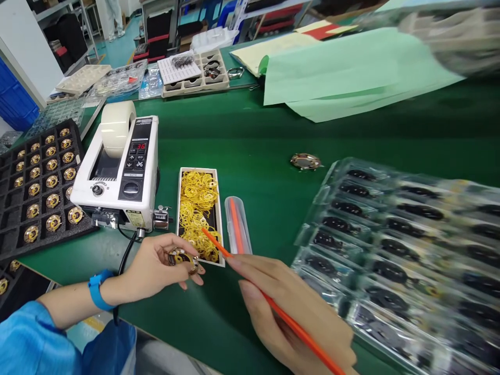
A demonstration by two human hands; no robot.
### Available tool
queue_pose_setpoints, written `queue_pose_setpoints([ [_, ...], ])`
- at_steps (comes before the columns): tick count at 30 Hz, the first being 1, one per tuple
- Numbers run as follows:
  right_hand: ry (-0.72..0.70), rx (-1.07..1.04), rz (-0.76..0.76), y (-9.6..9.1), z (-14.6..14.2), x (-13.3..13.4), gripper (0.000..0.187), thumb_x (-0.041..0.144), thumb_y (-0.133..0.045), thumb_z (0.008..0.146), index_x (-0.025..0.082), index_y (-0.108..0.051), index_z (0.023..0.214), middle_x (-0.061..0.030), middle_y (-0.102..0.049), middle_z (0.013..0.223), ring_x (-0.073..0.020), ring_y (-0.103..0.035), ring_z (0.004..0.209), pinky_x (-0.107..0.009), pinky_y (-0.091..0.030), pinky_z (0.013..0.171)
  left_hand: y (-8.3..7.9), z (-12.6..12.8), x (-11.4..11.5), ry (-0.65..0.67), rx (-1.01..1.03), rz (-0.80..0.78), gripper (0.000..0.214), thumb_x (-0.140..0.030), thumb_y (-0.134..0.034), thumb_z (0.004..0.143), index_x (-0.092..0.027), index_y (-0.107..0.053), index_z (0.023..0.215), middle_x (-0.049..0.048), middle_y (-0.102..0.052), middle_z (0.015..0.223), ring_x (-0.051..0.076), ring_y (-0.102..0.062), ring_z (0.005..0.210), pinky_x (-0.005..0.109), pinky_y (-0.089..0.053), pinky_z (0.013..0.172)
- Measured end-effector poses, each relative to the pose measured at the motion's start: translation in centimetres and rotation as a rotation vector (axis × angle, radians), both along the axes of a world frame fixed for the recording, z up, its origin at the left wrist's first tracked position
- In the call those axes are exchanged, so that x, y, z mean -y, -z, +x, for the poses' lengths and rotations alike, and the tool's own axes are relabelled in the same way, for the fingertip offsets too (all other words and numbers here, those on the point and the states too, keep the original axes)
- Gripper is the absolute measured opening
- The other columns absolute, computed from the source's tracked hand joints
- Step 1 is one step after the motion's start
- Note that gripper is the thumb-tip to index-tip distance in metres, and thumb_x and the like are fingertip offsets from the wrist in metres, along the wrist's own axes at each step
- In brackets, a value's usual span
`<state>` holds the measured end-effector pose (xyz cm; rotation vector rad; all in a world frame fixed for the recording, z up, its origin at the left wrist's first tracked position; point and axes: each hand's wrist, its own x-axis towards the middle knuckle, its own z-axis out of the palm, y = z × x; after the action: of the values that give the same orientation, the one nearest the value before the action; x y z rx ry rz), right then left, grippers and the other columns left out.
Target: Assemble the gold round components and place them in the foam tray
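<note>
My left hand pinches a small round watch part, gold and silver, between thumb and fingers. Its other fingers spread below, and a blue band circles the wrist. My right hand grips a thin orange stick with a tapered tip. The tip is over the lower part of a white box holding many thin yellow rings; whether it touches them I cannot tell. Beside that box lies a clear plastic case with another orange-red stick inside.
A white tape dispenser stands left of the box. Behind it, a black foam tray carries several gold watch parts. Clear blister trays with dark pieces fill the right side. One oval metal part sits on the green table; pale green sheets lie at the back.
</note>
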<state>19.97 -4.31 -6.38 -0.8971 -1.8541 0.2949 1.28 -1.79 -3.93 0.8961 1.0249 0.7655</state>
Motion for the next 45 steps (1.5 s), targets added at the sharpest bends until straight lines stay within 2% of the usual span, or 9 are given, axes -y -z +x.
queue_pose_setpoints([
  [4,0.149,0.055,0.009,0.6,0.2,0.3,0.034,0.010,-0.046,0.091,0.025,-0.062,0.117,-0.0114,-0.065,0.103,-0.0261,-0.067,0.087,-0.038,-0.055,0.067,0.1,-0.1,-0.1,-0.020,-0.050,0.017,0.023,-0.025,-0.075,0.069,-0.015,-0.056,0.079,0.0012,-0.065,0.067,0.014,-0.067,0.054,0.015,-0.039,0.036],
  [9,0.175,0.217,0.017,0.5,-1.2,-0.2,0.018,0.014,-0.044,0.097,0.019,-0.061,0.102,-0.0009,-0.059,0.066,-0.0111,-0.055,0.046,-0.022,-0.042,0.041,0.3,0.1,0.0,-0.059,-0.036,0.040,0.025,-0.024,-0.071,0.072,-0.015,-0.058,0.091,0.0011,-0.066,0.077,0.014,-0.070,0.064,0.021,-0.054,0.054],
  [15,0.138,0.053,-0.106,0.1,-3.1,-0.8,0.009,0.012,-0.055,0.093,0.018,-0.059,0.087,-0.0013,-0.065,0.075,-0.0100,-0.065,0.061,-0.018,-0.051,0.054,0.2,0.6,0.9,-0.035,-0.189,0.203,0.038,-0.009,-0.061,0.072,-0.014,-0.059,0.110,0.0051,-0.071,0.091,0.014,-0.070,0.081,0.019,-0.054,0.067],
  [19,0.185,0.051,-0.128,0.2,-3.4,-1.0,0.007,0.014,-0.057,0.091,0.019,-0.060,0.087,-0.0007,-0.067,0.075,-0.0109,-0.065,0.060,-0.019,-0.049,0.051,0.6,0.5,1.4,0.000,-0.269,0.343,0.043,-0.009,-0.053,0.077,-0.013,-0.056,0.121,0.0112,-0.071,0.108,0.017,-0.071,0.091,0.023,-0.057,0.077],
  [26,0.129,-0.031,-0.291,-0.5,-3.8,-1.5,0.014,0.009,-0.054,0.082,0.020,-0.056,0.074,0.0027,-0.060,0.065,-0.0089,-0.058,0.054,-0.017,-0.045,0.049,1.0,0.3,2.1,0.052,-0.388,0.507,0.046,-0.009,-0.049,0.083,-0.013,-0.053,0.129,0.0119,-0.072,0.107,0.020,-0.072,0.091,0.029,-0.057,0.083],
  [33,-0.073,-0.249,-0.604,-1.9,-2.8,-1.4,0.017,0.017,-0.053,0.078,0.022,-0.052,0.062,0.0056,-0.049,0.054,-0.0076,-0.041,0.043,-0.018,-0.030,0.038,1.3,-0.1,1.1,-0.032,-0.342,0.372,0.043,-0.010,-0.053,0.079,-0.018,-0.056,0.121,0.0088,-0.070,0.106,0.019,-0.070,0.088,0.031,-0.058,0.082],
  [38,0.110,-0.082,-0.817,-1.3,-0.9,-2.4,0.025,0.037,-0.052,0.080,0.022,-0.050,0.060,0.0047,-0.043,0.051,-0.0105,-0.039,0.045,-0.022,-0.031,0.043,1.1,-0.2,0.4,-0.125,-0.154,0.198,0.042,-0.010,-0.057,0.073,-0.020,-0.055,0.113,0.0067,-0.070,0.112,0.019,-0.068,0.104,0.034,-0.055,0.095],
  [42,0.195,0.096,-0.818,-0.9,0.2,-2.7,0.032,0.045,-0.048,0.082,0.023,-0.047,0.058,0.0044,-0.045,0.048,-0.0114,-0.039,0.043,-0.023,-0.030,0.043,0.7,-0.4,0.3,-0.145,-0.110,0.145,0.042,-0.011,-0.060,0.070,-0.019,-0.056,0.111,0.0068,-0.072,0.108,0.020,-0.070,0.102,0.034,-0.056,0.093],
  [45,0.232,0.151,-0.771,-1.1,1.8,-2.8,0.030,0.043,-0.044,0.085,0.023,-0.053,0.066,0.0018,-0.054,0.054,-0.0136,-0.046,0.046,-0.024,-0.036,0.045,0.3,-0.5,0.2,-0.188,-0.092,0.151,0.040,-0.011,-0.063,0.068,-0.019,-0.057,0.106,0.0070,-0.072,0.106,0.021,-0.070,0.102,0.031,-0.058,0.089],
])
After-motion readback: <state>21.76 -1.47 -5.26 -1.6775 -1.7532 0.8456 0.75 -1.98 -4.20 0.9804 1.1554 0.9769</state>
